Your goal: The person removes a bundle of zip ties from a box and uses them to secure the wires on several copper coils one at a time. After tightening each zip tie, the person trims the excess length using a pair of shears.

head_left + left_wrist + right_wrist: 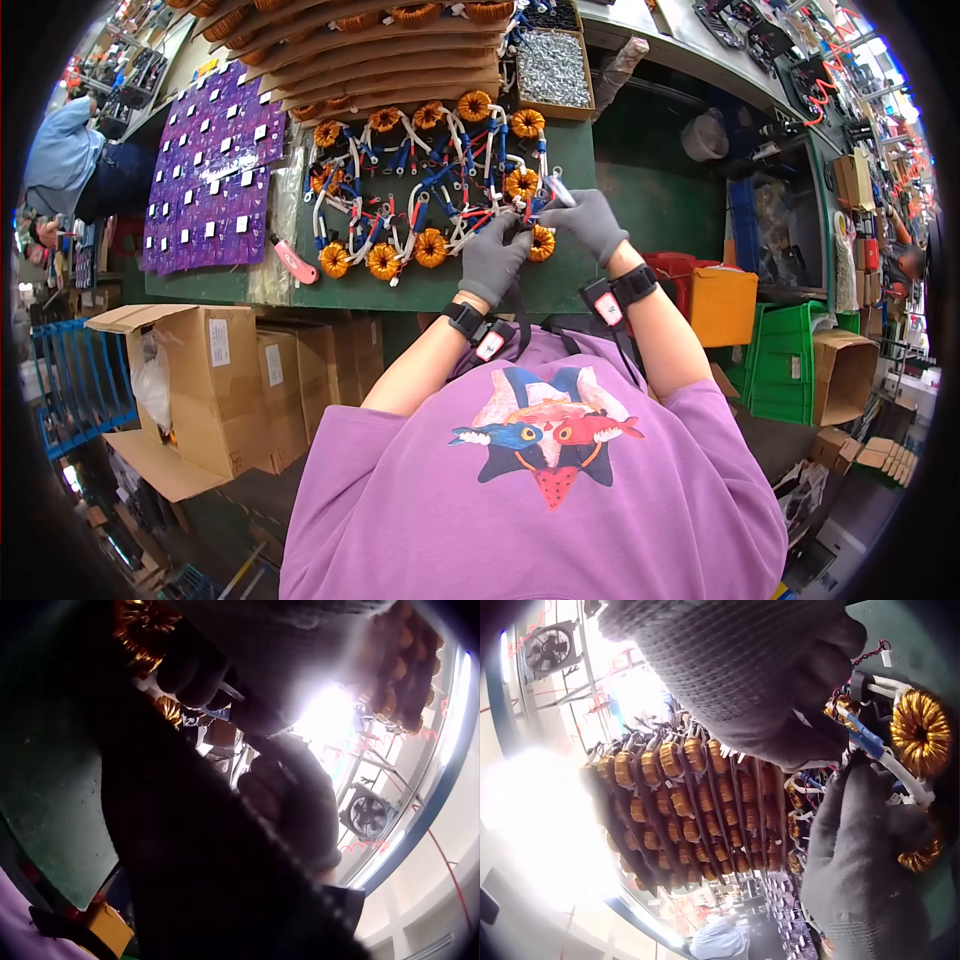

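Both hands wear grey gloves and meet over the wired coils at the near right of the green bench. My left hand (497, 258) pinches a wire lead beside a copper-wound toroid coil (541, 243). In the right wrist view, a white lead with a blue sleeve (866, 739) runs between the two hands, near another coil (921, 733). My right hand (590, 228) holds a slim white piece (562, 192) that sticks out past its fingers; I cannot tell if it is a lead or a tool. The fingertips partly hide the work.
More coils (430, 247) with white, blue and red leads cover the bench (420, 295). Cardboard layers with coils (390, 75) are stacked behind. A box of small metal parts (553, 68) stands at the back right. Purple circuit boards (210, 185) and a pink-handled cutter (293, 262) lie leftward.
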{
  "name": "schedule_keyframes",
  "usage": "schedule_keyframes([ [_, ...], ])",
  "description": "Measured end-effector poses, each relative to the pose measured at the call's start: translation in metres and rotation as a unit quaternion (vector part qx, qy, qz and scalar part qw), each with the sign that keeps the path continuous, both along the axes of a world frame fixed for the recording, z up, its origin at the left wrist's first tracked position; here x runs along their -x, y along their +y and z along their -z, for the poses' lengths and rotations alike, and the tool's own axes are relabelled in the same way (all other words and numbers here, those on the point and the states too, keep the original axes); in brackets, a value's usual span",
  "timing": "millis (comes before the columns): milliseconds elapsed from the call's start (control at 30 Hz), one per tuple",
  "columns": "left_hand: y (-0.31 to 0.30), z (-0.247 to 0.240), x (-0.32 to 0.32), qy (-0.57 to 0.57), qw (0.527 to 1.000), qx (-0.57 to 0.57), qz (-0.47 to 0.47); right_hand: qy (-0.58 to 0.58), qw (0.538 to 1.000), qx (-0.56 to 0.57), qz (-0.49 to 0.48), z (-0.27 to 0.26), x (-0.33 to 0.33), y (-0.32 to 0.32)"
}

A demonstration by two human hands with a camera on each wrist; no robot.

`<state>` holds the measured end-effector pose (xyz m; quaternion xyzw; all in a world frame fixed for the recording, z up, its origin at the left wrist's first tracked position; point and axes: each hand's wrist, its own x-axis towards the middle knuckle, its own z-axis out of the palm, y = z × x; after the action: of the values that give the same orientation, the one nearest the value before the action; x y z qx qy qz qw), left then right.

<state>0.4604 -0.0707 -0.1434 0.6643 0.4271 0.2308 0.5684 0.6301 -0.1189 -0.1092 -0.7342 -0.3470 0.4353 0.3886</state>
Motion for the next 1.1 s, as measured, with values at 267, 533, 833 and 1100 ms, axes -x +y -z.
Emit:
schedule_keyframes([
  [267,0.001,-0.011,-0.002,0.040,0.998,-0.040,0.014,0.067,0.996,0.053,0.010,-0.010,-0.008,0.002],
  [533,0.025,-0.011,0.004,0.091,0.990,-0.065,0.084,-0.063,0.994,0.048,-0.073,0.006,0.002,0.000],
  [833,0.033,-0.039,-0.004,0.264,0.921,-0.218,0.184,-0.050,0.996,0.028,-0.070,0.003,0.010,-0.003],
  [1100,0.024,-0.021,0.013,-0.026,0.967,0.217,0.128,0.057,0.997,-0.052,0.002,0.023,0.017,-0.005],
])
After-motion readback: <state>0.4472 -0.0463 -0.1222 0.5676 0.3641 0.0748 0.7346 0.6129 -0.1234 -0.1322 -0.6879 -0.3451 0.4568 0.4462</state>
